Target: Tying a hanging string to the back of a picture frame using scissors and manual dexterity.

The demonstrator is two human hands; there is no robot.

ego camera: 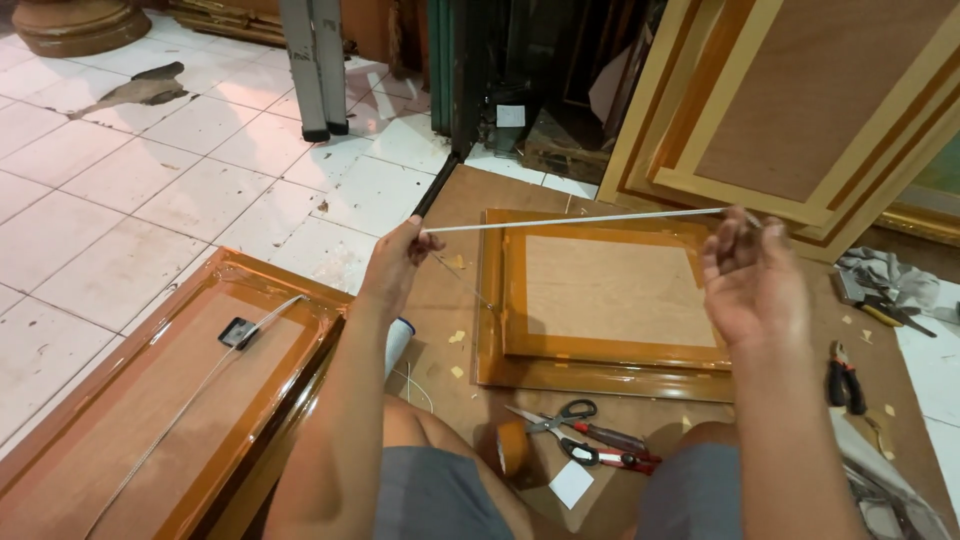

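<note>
Two hands up, both pinching one thin white cord (575,220) pulled taut between them. My left hand (395,262) is closed on the left end, my right hand (750,280) has fingertips narrowed on the right end; the cord runs almost level above the frame below.

Nearest to me: my knees in grey shorts, and between them a roll of brown tape (513,447), scissors (553,416) with black handles, a red-handled tool (610,455) just beside them, and a small white paper square (571,484). Left of my knee lies a long glossy brown frame (190,400), back side up, with a small black hanger fitting (238,333) and a white cord (190,400) already strung along its backing, so that one looks wired, I judge.

Under the taut cord lies a second glossy brown frame (600,300), back up on a brown board (450,330); a thin strand seems to drop from my left hand toward its left edge, fixing point too small to tell. I judge this frame's cord is in hand but not finished.

Right side: pliers (845,378), a grey rag (885,275) with tools. Farther: big pale wood frames (800,110) leaning, white tiled floor (120,200), grey ladder legs (318,65).
</note>
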